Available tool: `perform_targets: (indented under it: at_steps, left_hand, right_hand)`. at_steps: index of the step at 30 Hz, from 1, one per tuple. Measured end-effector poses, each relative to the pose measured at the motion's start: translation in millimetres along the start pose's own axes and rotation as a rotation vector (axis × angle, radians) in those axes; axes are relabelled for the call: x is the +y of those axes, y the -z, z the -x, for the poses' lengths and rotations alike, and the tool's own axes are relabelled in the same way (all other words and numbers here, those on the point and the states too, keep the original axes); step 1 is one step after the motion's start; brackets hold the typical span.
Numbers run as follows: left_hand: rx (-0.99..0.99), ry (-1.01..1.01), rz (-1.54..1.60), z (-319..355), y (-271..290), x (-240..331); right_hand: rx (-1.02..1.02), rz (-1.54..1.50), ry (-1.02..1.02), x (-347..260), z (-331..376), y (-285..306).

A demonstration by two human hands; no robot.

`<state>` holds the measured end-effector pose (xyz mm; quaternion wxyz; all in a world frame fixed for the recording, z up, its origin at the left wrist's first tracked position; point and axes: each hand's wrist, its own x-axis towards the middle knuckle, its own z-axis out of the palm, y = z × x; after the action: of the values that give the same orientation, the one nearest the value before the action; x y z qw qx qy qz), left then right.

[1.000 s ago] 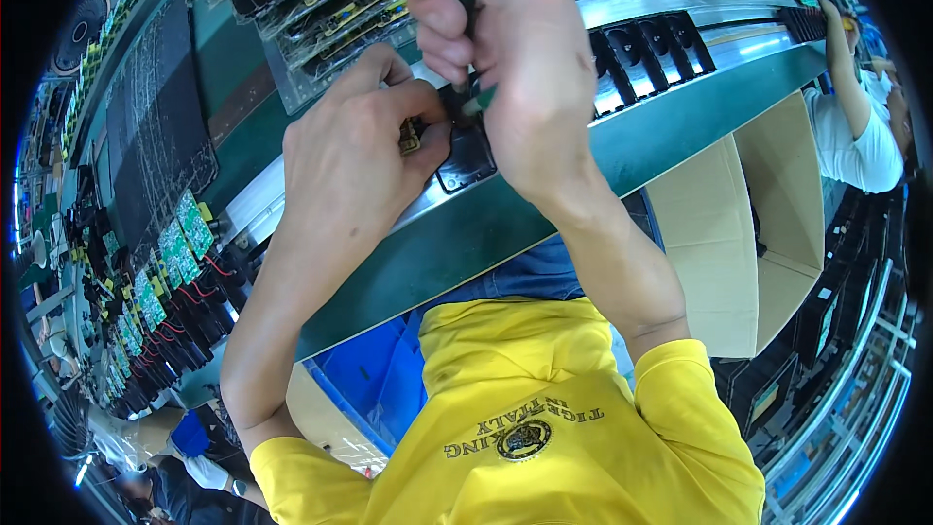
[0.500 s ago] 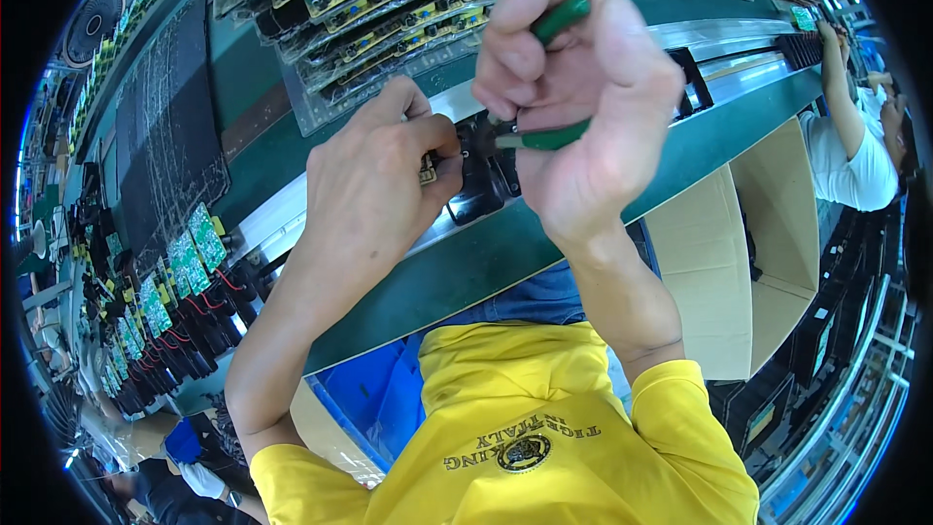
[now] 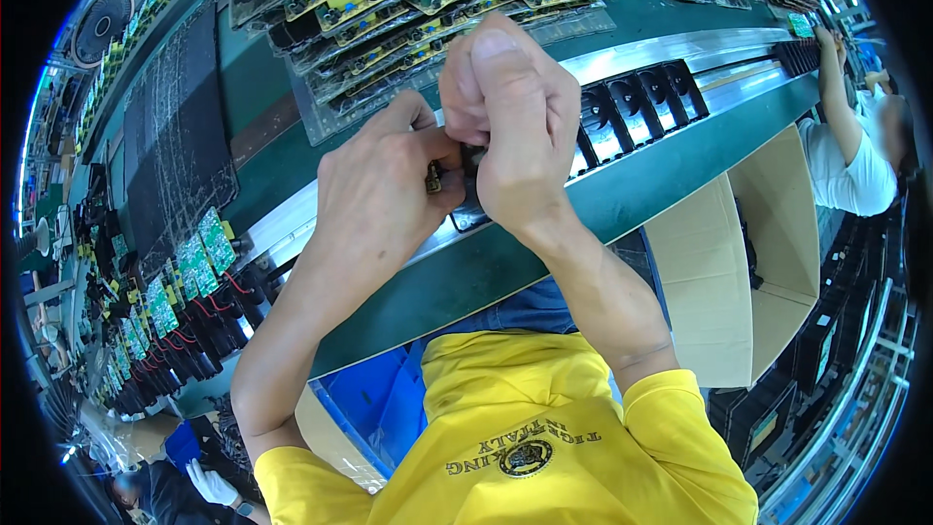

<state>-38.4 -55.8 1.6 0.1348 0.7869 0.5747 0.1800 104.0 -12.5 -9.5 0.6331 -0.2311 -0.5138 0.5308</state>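
My left hand (image 3: 374, 180) is closed, its thumb and fingertips pinching a small circuit board (image 3: 433, 177), only an edge of which shows. Right beside it my right hand (image 3: 520, 122) makes a fist with its back turned up. The green-handled pliers seen in that hand a moment earlier are now covered by its fingers. Both hands meet over a black plastic housing (image 3: 471, 215), mostly hidden under them. To the right of my fist, a row of open black plastic housings (image 3: 637, 112) sits on the metal rail (image 3: 748, 87).
Stacked sheets of yellow circuit boards (image 3: 389, 10) stand beyond my hands. Green boards with red wires (image 3: 204, 243) line the left. A dark mat (image 3: 180, 107) lies far left. An open cardboard box (image 3: 700, 282) stands at the right, below the green bench edge; a co-worker (image 3: 855, 156) is beyond.
My right hand has moved left against my left hand and turned from palm-up to a fist, hiding the pliers. More of the black housing row is uncovered. My left hand hardly moved.
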Motion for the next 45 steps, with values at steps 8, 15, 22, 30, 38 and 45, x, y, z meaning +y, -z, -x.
perform_targets:
  at_steps: [8, 15, 22, 30, 38, 45]
  left_hand:
    - [-0.051, 0.007, -0.055, -2.5, -3.7, 5.7]
    - [-0.415, -0.084, -0.111, -33.7, 59.3, 9.8]
    - [0.135, -0.188, -0.317, -36.8, 28.1, 17.6]
    - [0.170, -0.291, -0.238, 42.5, 13.5, -9.4]
    - [0.040, -0.070, -0.449, 137.5, 73.5, -63.6]
    - [0.320, -0.107, -0.458, 63.8, 106.0, -42.3]
  right_hand:
    - [0.210, 0.126, -0.022, -38.4, 19.0, -7.7]
    - [-0.463, 1.387, 0.195, -74.8, 72.0, 40.2]
    - [-0.483, 1.515, 0.273, -60.4, 78.9, 49.5]
    - [-0.132, 1.458, 0.190, -94.7, 59.4, 90.9]
    - [0.296, 1.797, -0.015, -98.2, 8.4, 190.6]
    - [0.170, 1.796, -0.073, -83.7, 10.4, 174.1]
